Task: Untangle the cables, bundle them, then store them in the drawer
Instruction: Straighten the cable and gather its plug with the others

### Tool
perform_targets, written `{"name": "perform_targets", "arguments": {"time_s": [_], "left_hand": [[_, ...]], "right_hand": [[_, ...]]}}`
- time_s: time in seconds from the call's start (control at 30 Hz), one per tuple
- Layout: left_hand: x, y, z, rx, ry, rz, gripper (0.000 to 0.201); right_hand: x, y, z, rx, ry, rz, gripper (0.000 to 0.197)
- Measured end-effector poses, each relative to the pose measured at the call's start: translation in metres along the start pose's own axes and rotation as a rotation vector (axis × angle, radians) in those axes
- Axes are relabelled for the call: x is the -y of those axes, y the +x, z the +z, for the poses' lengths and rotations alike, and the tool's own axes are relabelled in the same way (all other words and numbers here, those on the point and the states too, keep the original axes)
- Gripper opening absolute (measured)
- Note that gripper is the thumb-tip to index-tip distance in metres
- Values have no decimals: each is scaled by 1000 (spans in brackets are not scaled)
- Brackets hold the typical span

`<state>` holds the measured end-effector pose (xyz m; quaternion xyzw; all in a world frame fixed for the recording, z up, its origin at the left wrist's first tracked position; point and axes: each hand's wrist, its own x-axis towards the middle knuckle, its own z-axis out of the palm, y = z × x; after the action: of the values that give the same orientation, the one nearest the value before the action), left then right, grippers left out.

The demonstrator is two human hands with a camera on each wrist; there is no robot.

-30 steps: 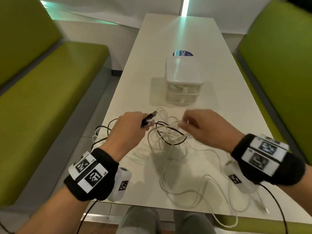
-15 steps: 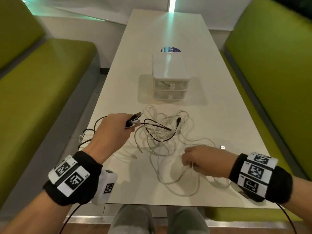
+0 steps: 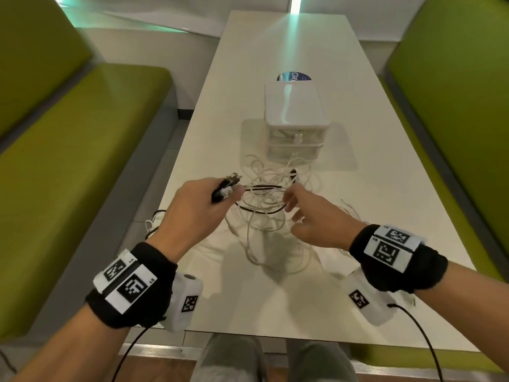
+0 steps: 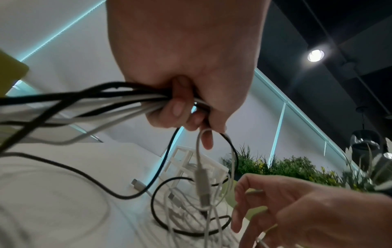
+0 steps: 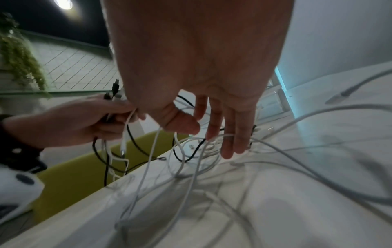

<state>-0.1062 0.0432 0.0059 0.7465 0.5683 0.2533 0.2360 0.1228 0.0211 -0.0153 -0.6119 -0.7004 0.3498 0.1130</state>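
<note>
Your left hand point(image 3: 197, 208) is raised above the near part of the white bench point(image 3: 366, 205), its fingers point(image 4: 178, 107) curled tight round a bunch of black and white cable ends, with several plugs point(image 3: 230, 181) sticking out past your thumb. From that fist the strands trail down and to the left over the bench edge, and others run across to the tangled cables point(image 3: 271, 216) heaped on the bench between your two hands. Your right hand point(image 3: 316, 219) hovers just beside the left, over the heap; its fingers point(image 5: 229, 134) are spread and mostly straight, with the thumb bent in toward them. A thin white strand lies across the fingertips, but you cannot tell from these views whether it is actually pinched. A loop of black cable point(image 3: 261, 199) hangs in the gap between your hands, and white loops sprawl toward the near edge of the bench. The small white drawer unit point(image 3: 294, 117) stands farther along the bench, just behind the heap, with both drawers closed and some white cable visible through the front of the upper one. A round blue sticker point(image 3: 293, 76) lies on the bench behind it.
</note>
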Motion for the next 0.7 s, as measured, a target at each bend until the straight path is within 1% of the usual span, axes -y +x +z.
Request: {"name": "perform_targets", "arguments": {"time_s": [0.07, 0.13, 0.23, 0.3, 0.4, 0.47, 0.53, 0.63, 0.67, 0.7], "left_hand": [[0, 4, -5, -60, -91, -1, 43], [-2, 8, -12, -128, -161, -9, 34], [-3, 13, -24, -185, -242, 14, 28], [-4, 15, -29, -193, -275, 37, 26], [-7, 17, -33, -199, -297, 37, 24], [-7, 16, -33, -193, -303, 39, 23], [-8, 15, -30, -176, -315, 46, 24], [-9, 11, -27, -119, -342, 31, 24], [-9, 10, -26, -105, -343, 27, 23], [-9, 9, -25, -105, -334, 21, 20]], "right_hand": [[1, 3, 4, -95, 2, 9, 34], [-1, 5, 7, -152, -18, 20, 30], [-4, 4, 11, -172, -65, 19, 36], [-3, 4, 12, -180, -113, 29, 38], [1, 8, 12, -192, -182, 20, 35], [6, 13, 13, -234, -193, -1, 33], [16, 19, 14, -279, -143, -22, 35], [30, 29, 16, -305, 14, -38, 40], [32, 32, 18, -323, 62, -40, 36], [33, 34, 19, -355, 85, -48, 28]]}}
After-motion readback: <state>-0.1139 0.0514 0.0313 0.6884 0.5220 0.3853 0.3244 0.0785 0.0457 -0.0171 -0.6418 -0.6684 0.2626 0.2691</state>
